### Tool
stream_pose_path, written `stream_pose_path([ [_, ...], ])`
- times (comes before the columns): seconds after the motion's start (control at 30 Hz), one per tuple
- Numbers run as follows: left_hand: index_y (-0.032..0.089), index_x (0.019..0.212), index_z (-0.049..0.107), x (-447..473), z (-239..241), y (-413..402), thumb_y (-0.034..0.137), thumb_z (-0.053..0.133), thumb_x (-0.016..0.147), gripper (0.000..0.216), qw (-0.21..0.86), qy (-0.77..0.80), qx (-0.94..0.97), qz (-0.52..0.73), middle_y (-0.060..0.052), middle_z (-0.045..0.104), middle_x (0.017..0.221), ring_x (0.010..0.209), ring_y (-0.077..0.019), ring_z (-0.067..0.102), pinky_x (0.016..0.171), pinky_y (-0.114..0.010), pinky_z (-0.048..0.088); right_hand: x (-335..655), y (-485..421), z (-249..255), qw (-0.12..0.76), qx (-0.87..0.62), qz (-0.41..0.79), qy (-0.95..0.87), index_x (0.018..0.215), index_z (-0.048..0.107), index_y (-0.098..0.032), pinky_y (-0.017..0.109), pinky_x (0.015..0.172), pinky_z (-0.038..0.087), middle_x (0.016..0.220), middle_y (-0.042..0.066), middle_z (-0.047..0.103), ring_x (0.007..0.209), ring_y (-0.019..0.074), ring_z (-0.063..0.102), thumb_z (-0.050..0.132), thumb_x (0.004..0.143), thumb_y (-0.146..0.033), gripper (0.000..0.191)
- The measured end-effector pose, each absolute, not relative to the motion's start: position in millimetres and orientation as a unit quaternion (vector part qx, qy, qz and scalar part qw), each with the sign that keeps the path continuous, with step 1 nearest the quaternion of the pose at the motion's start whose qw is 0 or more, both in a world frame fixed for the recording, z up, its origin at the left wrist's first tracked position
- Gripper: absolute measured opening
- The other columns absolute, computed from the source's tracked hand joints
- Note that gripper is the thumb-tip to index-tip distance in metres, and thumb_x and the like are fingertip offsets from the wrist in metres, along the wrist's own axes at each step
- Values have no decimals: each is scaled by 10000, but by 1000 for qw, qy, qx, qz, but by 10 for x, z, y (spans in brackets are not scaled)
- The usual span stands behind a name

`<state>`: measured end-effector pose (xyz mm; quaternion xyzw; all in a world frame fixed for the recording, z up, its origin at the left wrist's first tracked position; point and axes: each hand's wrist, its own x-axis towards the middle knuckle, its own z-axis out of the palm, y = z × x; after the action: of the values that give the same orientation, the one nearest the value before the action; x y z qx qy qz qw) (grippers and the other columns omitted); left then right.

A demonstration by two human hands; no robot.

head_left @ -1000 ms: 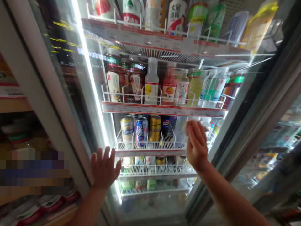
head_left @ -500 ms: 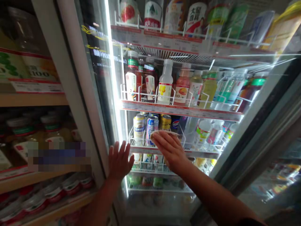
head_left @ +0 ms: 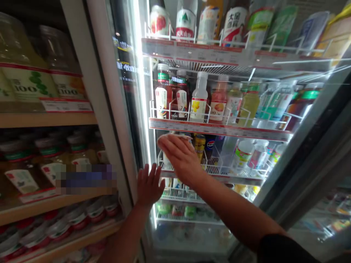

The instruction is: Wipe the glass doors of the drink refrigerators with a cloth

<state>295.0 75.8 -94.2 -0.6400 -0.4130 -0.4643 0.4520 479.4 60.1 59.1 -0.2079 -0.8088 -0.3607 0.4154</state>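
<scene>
Head view: cloth (head_left: 187, 137) under the right hand (head_left: 182, 157), at the glass (head_left: 189, 237)

The pale cloth sits beneath the right hand's flat fingers, which are close together and hold it toward the glass of a lit cooler; only its edge shows, past the fingers. Whether it touches the glass, I cannot tell. Behind the glass, a gold can (head_left: 200, 143) stands just right of the hand, a dark Pepsi (head_left: 210, 142) beside it. Above runs a shelf (head_left: 219, 130) of upright bottles (head_left: 198, 106). Lower and to the left, near a bright light (head_left: 144, 95), the left hand (head_left: 149, 184) is raised, fingers spread wide. A black sleeve (head_left: 282, 250) covers the right arm's upper part.
</scene>
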Motion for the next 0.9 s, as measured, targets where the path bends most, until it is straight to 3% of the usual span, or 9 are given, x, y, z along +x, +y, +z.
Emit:
stream_pose_path([
  [0.13, 173, 1605, 209, 2952, -934, 743, 269, 536, 951, 738, 463, -414, -637, -457, -121, 308, 1622, 1543, -281, 181, 1274, -485, 185, 4715, 622, 641, 431, -237, -342, -801, 1518, 458, -216, 361, 1262, 276, 1560, -8, 486, 1518, 163, 304, 419, 997, -130, 529],
  [0.3, 165, 1605, 210, 2942, -975, 740, 274, 511, 962, 719, 451, -419, -644, -453, -141, 336, 1609, 1546, -281, 153, 1274, -496, 174, 4803, 623, 649, 388, -170, -325, -846, 1563, 371, -190, 376, 1240, 334, 1533, 11, 525, 1470, 191, 396, 462, 989, -128, 585],
  [0.47, 165, 1601, 226, 2946, -1009, 729, 271, 523, 966, 709, 434, -430, -648, -455, -148, 387, 1588, 1551, -276, 152, 1275, -498, 167, 5100, 678, 951, 512, -232, -319, -763, 1620, 129, -360, 429, 1263, 290, 1588, -27, 448, 1515, 193, 319, 413, 971, -37, 779],
  [0.67, 138, 1605, 200, 2948, -977, 715, 248, 502, 970, 711, 451, -421, -648, -447, -160, 325, 1618, 1555, -289, 133, 1275, -503, 160, 5171, 639, 855, 424, -171, -314, -832, 1623, 151, -311, 408, 1242, 339, 1530, 2, 528, 1466, 189, 412, 432, 982, -64, 742],
  [0.9, 191, 1612, 184, 2913, -1036, 739, 273, 511, 961, 733, 440, -442, -645, -443, -143, 355, 1601, 1543, -286, 177, 1269, -525, 181, 5379, 672, 1053, 509, -226, -312, -770, 1610, 158, -380, 444, 1263, 302, 1599, -38, 427, 1511, 207, 330, 419, 977, -36, 766],
])
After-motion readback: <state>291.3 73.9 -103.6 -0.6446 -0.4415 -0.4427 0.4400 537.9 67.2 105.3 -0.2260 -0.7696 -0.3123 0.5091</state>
